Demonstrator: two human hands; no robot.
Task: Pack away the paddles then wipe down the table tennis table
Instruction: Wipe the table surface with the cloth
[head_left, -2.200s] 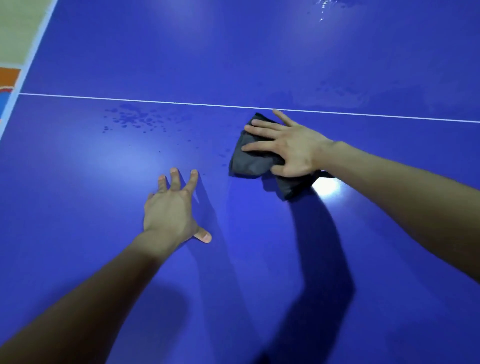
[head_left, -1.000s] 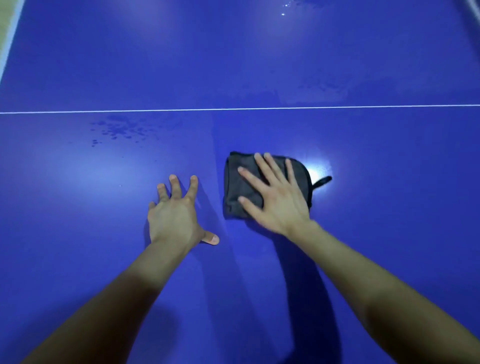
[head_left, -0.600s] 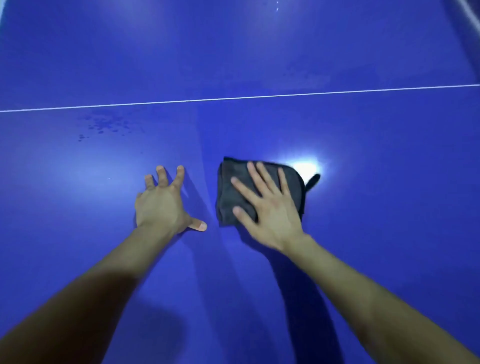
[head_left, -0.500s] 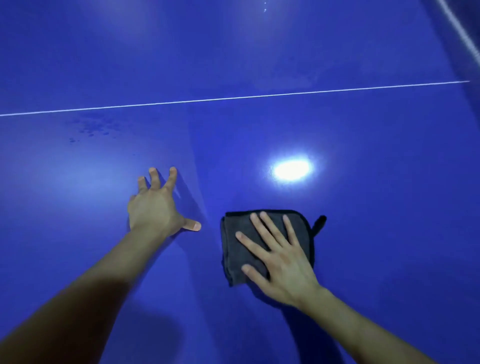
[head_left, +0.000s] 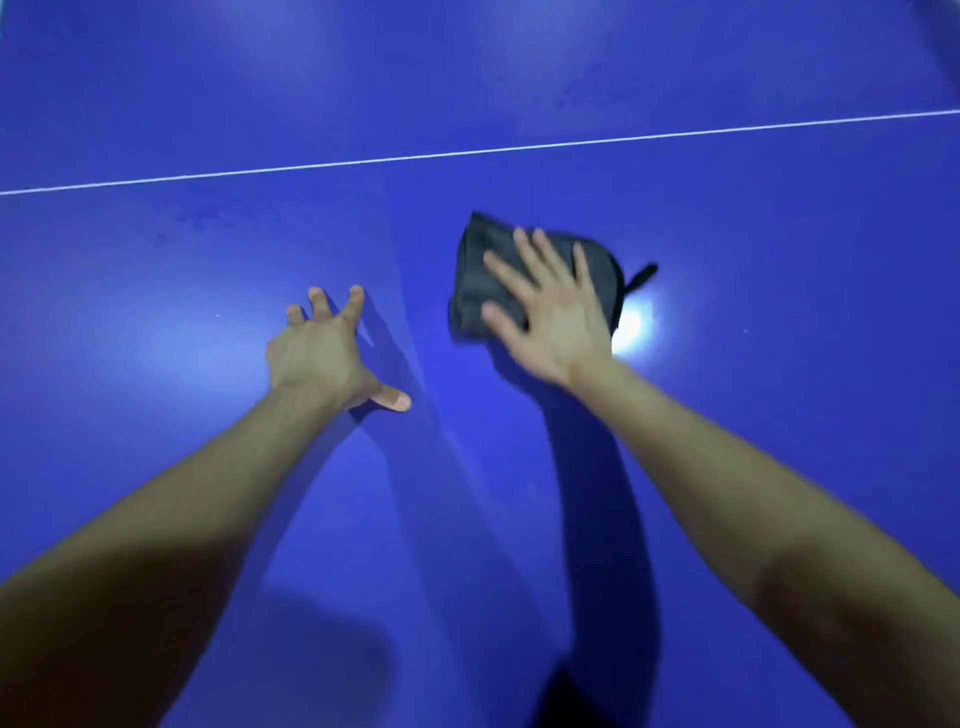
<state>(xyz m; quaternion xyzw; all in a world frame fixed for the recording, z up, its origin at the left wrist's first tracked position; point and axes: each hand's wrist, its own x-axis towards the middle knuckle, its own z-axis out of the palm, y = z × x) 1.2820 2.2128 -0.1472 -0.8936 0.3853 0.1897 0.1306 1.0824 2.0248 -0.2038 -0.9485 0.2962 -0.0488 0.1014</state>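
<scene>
A folded dark grey cloth lies on the blue table tennis table, right of centre. My right hand presses flat on the cloth with straight, spread fingers; it looks motion-blurred. A small black loop sticks out at the cloth's right side. My left hand rests on the bare table left of the cloth, fingers spread, holding nothing. No paddles are in view.
A thin white line crosses the table beyond both hands. A bright light glare reflects just right of the cloth. Faint damp marks show on the surface near the line at the left.
My right hand has slid the cloth from near the line toward me, then away again to the spot beside the glare. My left hand has stayed planted on the table.
</scene>
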